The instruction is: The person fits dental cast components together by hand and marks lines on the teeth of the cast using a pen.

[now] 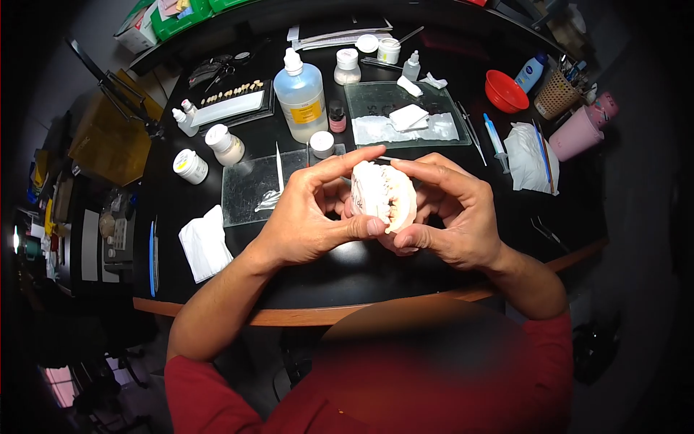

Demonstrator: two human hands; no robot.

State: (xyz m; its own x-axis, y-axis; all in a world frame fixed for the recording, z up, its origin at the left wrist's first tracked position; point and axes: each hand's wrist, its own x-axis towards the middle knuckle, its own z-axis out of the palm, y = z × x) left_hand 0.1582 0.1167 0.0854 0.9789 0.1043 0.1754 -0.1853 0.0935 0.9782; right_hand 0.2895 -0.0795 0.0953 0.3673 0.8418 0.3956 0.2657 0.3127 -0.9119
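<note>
Above the front part of the black table, I hold a pale plaster dental model between both hands. My left hand point(307, 217) is closed around its whiter half point(369, 189), which has dark handwriting on it. My right hand point(459, 217) grips the cream-coloured half point(405, 202), thumb low and index finger on top. The two halves stand side by side, with rows of teeth facing each other along the seam. Whether they touch all the way along, I cannot tell. Behind my left hand lies a glass slab point(242, 188) with a thin white-tipped tool point(280, 166) on it.
A large bottle point(300, 98) with a yellow label stands behind my hands. A second glass slab point(361, 98) bears folded white paper point(410, 117). Jars point(190, 167), a tooth shade guide point(235, 101), a syringe point(495, 141), a red bowl point(506, 92) and tweezers point(546, 231) lie around.
</note>
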